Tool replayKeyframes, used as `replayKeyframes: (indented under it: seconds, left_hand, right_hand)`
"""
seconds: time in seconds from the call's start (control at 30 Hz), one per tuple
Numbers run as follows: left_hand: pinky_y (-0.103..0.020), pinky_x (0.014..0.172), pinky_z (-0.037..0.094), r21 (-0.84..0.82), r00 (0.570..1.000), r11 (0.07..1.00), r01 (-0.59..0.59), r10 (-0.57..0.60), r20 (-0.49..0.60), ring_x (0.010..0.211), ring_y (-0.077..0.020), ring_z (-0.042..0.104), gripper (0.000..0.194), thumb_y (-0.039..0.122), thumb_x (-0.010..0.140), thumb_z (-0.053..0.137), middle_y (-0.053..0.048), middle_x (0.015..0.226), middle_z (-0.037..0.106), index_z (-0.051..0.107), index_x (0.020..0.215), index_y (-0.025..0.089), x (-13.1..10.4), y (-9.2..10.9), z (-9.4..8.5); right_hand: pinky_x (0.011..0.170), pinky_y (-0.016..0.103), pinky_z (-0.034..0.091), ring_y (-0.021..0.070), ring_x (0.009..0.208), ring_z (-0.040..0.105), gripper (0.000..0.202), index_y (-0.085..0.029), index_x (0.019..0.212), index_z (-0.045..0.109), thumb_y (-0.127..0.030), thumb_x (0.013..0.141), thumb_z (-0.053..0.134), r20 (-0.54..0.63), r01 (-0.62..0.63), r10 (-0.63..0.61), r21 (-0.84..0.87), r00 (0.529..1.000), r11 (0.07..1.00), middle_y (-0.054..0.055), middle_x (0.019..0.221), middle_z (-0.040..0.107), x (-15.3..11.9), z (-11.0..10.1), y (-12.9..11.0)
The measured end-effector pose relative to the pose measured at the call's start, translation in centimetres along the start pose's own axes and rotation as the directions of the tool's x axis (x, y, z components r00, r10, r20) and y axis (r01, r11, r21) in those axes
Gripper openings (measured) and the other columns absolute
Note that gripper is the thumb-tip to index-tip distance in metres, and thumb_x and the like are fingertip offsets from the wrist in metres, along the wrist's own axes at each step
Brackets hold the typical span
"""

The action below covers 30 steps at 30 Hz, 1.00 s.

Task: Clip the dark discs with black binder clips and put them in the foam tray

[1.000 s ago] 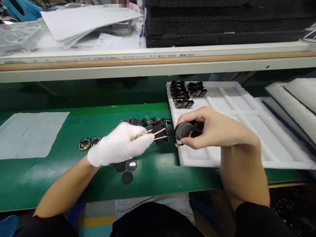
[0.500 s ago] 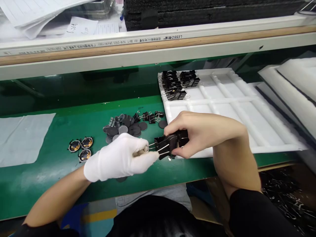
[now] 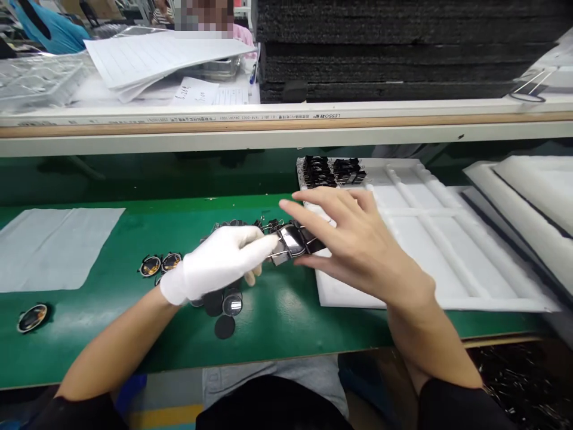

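My left hand (image 3: 219, 260), in a white glove, pinches the wire handles of a binder clip (image 3: 281, 255). That clip and a second black one grip a shiny round watch-like piece (image 3: 293, 240) from opposite sides. Spread fingers of my bare right hand (image 3: 353, 239) surround the far end of this clamped piece; whether the thumb touches it I cannot tell. Below the glove lie dark round discs (image 3: 224, 326) and a clear one (image 3: 233, 304). More discs and loose binder clips (image 3: 272, 225) are partly hidden behind my left hand.
A white divided tray (image 3: 436, 251) holds clamped pieces (image 3: 319, 170) at its far left corner. Watch faces (image 3: 150, 266) lie to the left, one apart (image 3: 33, 318), near a translucent sheet (image 3: 58, 248). White foam sheets (image 3: 528, 197) stand right. A shelf edge (image 3: 250, 134) crosses behind.
My right hand has opened from its grip on the clamped piece. The piece has turned, so its shiny round face shows. The camera view has tilted up.
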State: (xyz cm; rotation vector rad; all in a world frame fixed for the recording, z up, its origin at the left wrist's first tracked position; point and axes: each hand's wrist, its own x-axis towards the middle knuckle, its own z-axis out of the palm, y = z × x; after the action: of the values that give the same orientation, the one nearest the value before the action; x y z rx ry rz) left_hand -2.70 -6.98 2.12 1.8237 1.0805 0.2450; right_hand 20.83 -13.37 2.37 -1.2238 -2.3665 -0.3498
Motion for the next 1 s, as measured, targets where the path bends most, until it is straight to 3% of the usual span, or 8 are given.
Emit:
replayKeyframes:
  seconds: [0.1,0.23,0.3,0.47,0.63,0.73,0.83,1.0]
  left_hand:
    - [-0.025,0.057,0.044,0.227,0.996,0.972,-0.057,0.072,-0.056,0.060,-0.0140,0.063,0.043,0.056,0.097,0.049,0.002,0.069,0.068,0.062,0.075,0.022,-0.2,0.0,-0.2]
    - [-0.027,0.055,0.030,0.550,0.949,0.803,-0.231,0.310,-0.053,0.055,-0.0116,0.047,0.042,0.050,0.096,0.053,0.003,0.062,0.055,0.052,0.066,0.021,0.0,-0.7,0.1]
    - [-0.028,0.055,0.026,0.628,0.918,0.715,-0.306,0.396,-0.004,0.054,-0.0115,0.040,0.046,0.052,0.098,0.051,0.004,0.059,0.048,0.047,0.064,0.021,0.2,-1.4,0.3]
    - [-0.030,0.056,0.026,0.692,0.888,0.611,-0.384,0.451,0.095,0.056,-0.0134,0.042,0.047,0.056,0.101,0.047,0.003,0.060,0.049,0.052,0.069,0.021,0.6,-2.4,0.5]
    - [-0.031,0.068,0.041,0.653,0.913,0.687,-0.318,0.407,0.017,0.076,-0.0188,0.064,0.041,0.055,0.103,0.043,0.000,0.081,0.070,0.071,0.098,0.025,0.2,-1.1,-0.1]
    - [-0.033,0.076,0.046,0.638,0.938,0.728,-0.251,0.345,-0.023,0.088,-0.0229,0.069,0.044,0.054,0.104,0.039,-0.001,0.089,0.075,0.070,0.118,0.027,-0.1,-0.5,-0.8]
    - [-0.035,0.080,0.048,0.662,0.954,0.709,-0.245,0.299,0.032,0.092,-0.0251,0.071,0.046,0.058,0.103,0.040,-0.002,0.097,0.078,0.070,0.121,0.029,-0.2,-0.7,-1.3]
    - [-0.038,0.087,0.049,0.711,0.950,0.653,-0.260,0.303,0.069,0.100,-0.0275,0.072,0.042,0.058,0.101,0.044,-0.001,0.117,0.077,0.072,0.120,0.033,0.0,-1.1,-1.4]
  right_hand:
    - [0.108,0.053,0.047,0.0368,0.140,0.053,0.091,-0.023,0.162,0.032,-0.049,0.088,0.079,0.180,-0.157,0.110,0.271,0.978,0.950,0.017,0.156,0.052,-0.4,-0.2,0.9]
    - [0.084,0.037,0.056,0.0263,0.099,0.071,0.050,-0.023,0.130,0.068,-0.050,0.089,0.075,0.429,-0.405,0.177,0.528,0.886,0.747,0.008,0.118,0.076,0.0,0.6,1.8]
    - [0.068,0.031,0.050,0.0195,0.077,0.066,0.032,-0.019,0.104,0.076,-0.046,0.086,0.077,0.505,-0.468,0.152,0.591,0.850,0.657,0.004,0.094,0.077,0.3,1.2,2.0]
    - [0.060,0.027,0.041,0.0139,0.067,0.055,0.022,-0.017,0.094,0.074,-0.036,0.083,0.078,0.531,-0.496,0.123,0.648,0.838,0.578,0.001,0.082,0.072,0.4,1.9,1.6]
    - [0.075,0.030,0.049,0.0191,0.086,0.067,0.020,-0.018,0.107,0.071,-0.027,0.089,0.068,0.487,-0.451,0.134,0.624,0.863,0.638,0.005,0.100,0.077,-0.1,1.0,1.8]
    - [0.084,0.036,0.052,0.0236,0.093,0.071,0.020,-0.019,0.104,0.071,-0.034,0.091,0.067,0.451,-0.457,0.222,0.521,0.864,0.721,0.007,0.103,0.078,-1.1,0.3,5.8]
    - [0.087,0.042,0.052,0.0284,0.096,0.071,0.027,-0.021,0.106,0.073,-0.039,0.088,0.068,0.405,-0.531,0.404,0.276,0.820,0.801,0.009,0.105,0.078,-3.0,0.5,13.2]
    - [0.093,0.047,0.049,0.0345,0.104,0.067,0.037,-0.013,0.117,0.073,-0.033,0.089,0.060,0.203,-0.690,0.688,-0.070,0.697,0.720,0.020,0.121,0.074,-6.4,4.1,24.1]
